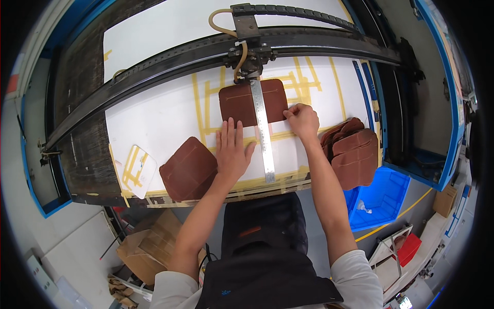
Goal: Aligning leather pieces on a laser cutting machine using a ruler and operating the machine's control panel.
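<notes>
Right now your left hand (231,152) lies flat, palm down, fingers spread slightly and pointing up the white bed (154,118), just below the lower edge of the brown leather piece (239,103). It grips nothing; the fingertips reach close to that edge, contact unclear. Your right hand (303,121) sits at the piece's lower right corner, fingers curled and pressing there, touching the leather; whether it pinches the edge or only pushes on it, you cannot tell. The piece lies flat on the bed, directly under the machine head (249,56) on the dark gantry rail (170,64). A steel ruler (263,131) runs lengthwise from the head down across the piece's middle to the bed's front edge, passing between your two hands. Yellow tape lines (303,82) mark the bed around the piece. Another brown piece (189,169) lies left of your left hand, near the front edge, well apart from the first. A stack of brown pieces (352,152) sits right of your right forearm, above a blue bin (383,195). A small white card (136,170) with yellow tape lies at far left.
</notes>
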A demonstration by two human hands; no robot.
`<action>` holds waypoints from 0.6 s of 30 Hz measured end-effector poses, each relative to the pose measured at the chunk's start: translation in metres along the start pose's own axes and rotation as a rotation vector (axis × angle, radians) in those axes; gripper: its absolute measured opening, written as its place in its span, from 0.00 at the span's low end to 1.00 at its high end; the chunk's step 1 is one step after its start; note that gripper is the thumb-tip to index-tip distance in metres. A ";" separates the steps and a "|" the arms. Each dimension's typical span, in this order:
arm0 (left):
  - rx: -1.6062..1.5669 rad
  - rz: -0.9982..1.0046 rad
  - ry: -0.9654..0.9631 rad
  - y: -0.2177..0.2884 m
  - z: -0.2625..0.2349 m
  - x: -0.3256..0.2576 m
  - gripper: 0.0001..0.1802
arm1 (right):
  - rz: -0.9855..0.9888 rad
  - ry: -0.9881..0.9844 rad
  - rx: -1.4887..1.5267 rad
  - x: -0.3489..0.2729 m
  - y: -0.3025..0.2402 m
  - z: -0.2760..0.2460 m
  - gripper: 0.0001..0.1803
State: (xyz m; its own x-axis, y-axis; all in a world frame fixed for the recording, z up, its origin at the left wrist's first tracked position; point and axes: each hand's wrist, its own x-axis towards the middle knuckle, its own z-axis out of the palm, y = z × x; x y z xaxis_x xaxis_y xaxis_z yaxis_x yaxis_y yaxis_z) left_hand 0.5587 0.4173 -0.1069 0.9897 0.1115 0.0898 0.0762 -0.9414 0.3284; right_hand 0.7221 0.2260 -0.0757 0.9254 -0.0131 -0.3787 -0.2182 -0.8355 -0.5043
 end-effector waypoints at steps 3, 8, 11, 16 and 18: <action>0.005 -0.006 -0.008 0.008 -0.005 0.003 0.41 | 0.013 0.002 0.021 0.001 0.001 0.000 0.09; -0.076 0.062 0.034 0.016 0.002 0.020 0.41 | 0.004 0.012 0.032 0.002 0.000 0.003 0.09; -0.094 0.164 0.036 0.022 0.006 0.025 0.40 | 0.008 0.010 0.045 0.004 0.002 0.002 0.09; -0.039 0.223 0.003 0.022 0.011 0.009 0.36 | 0.034 -0.014 0.075 0.006 0.000 0.000 0.09; -0.040 0.211 0.012 0.024 0.010 0.005 0.35 | 0.047 -0.025 0.072 0.008 0.002 0.000 0.09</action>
State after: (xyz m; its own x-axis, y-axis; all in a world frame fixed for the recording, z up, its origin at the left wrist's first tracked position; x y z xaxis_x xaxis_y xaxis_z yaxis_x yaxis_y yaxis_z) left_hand 0.5671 0.3920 -0.1077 0.9817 -0.0823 0.1719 -0.1373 -0.9310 0.3383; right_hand 0.7289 0.2245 -0.0793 0.9060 -0.0369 -0.4217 -0.2836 -0.7924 -0.5401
